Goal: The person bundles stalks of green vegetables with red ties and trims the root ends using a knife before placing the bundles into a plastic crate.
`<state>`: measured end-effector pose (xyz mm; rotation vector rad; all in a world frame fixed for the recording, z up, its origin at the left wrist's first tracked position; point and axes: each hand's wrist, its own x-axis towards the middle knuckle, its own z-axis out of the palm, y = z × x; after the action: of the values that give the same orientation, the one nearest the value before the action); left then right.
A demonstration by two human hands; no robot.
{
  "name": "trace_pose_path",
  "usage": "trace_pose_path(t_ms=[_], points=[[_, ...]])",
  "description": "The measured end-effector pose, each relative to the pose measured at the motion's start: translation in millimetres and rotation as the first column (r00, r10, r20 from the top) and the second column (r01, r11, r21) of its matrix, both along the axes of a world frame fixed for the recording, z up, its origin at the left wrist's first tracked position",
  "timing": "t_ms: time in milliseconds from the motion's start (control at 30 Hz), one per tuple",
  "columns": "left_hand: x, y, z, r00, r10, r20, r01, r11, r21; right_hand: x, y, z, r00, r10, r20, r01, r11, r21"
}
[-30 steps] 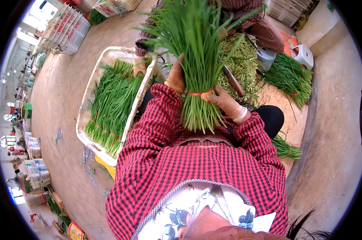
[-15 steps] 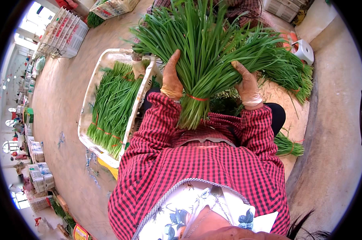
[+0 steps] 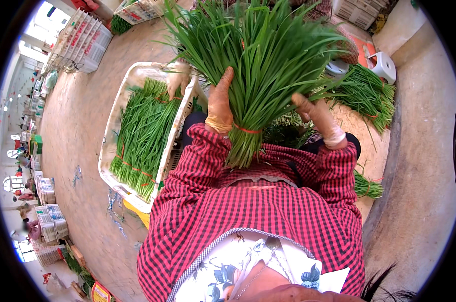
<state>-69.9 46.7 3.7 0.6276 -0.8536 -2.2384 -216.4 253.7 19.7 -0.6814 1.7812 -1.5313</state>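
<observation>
Upright in front of me stands a large bundle of green garlic chives [image 3: 268, 75], fanned out above a red band near its cut ends. My left hand [image 3: 220, 103], in a thin translucent glove, is closed on its left side, thumb in front and fingers hidden behind the leaves. At the lower right edge of the bundle is my right hand [image 3: 318, 117], also gloved, with thumb and fingers apart and slightly blurred. Leaf tips hang close above it; whether they touch cannot be told.
On my left, a white plastic crate [image 3: 112, 108] holds banded chives; another person's gloved hand [image 3: 178, 76] is at its far rim. More chive bundles [image 3: 366, 95] lie at right near a white stool [image 3: 383, 65]. Stacked crates [image 3: 84, 40] stand far left.
The leaves spread to the right have been gathered upright into the bundle. My right hand has moved slightly down and right, away from the leaves. The other person's hand has shifted on the crate.
</observation>
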Motion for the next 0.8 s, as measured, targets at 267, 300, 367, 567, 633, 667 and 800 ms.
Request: trace_pose_path(t_ms=[267, 300, 367, 567, 633, 667, 800], points=[[3, 16, 30, 0.998, 0.039, -0.040, -0.045, 0.985, -0.169, 40, -25, 76, 0.862, 0.023, -0.507, -0.057, 0.997, -0.052], [1, 19, 34, 0.999, 0.029, -0.047, -0.038, 0.978, -0.205, 40, -32, 88, 0.820, -0.024, -0.572, 0.039, 0.999, 0.015], [-1, 22, 34, 0.999, 0.019, -0.044, -0.029, 0.971, -0.236, 31, -47, 82, 0.730, -0.050, -0.681, 0.116, 0.992, 0.052], [4, 20, 29, 0.998, 0.023, -0.061, -0.034, 0.981, -0.189, 26, -59, 52, 0.972, -0.019, -0.235, -0.014, 0.991, -0.135], [7, 15, 25, 0.999, -0.008, -0.046, 0.001, 0.987, -0.162, 24, -52, 54, 0.993, 0.042, -0.111, -0.054, 0.992, -0.110], [7, 14, 23, 0.999, 0.016, -0.048, -0.025, 0.982, -0.190, 25, -48, 56, 0.996, 0.061, -0.063, -0.068, 0.991, -0.112], [10, 6, 9, 1.000, 0.004, -0.031, -0.008, 0.988, -0.155, 23, -36, 48, 0.996, 0.087, 0.011, -0.085, 0.989, -0.121]])
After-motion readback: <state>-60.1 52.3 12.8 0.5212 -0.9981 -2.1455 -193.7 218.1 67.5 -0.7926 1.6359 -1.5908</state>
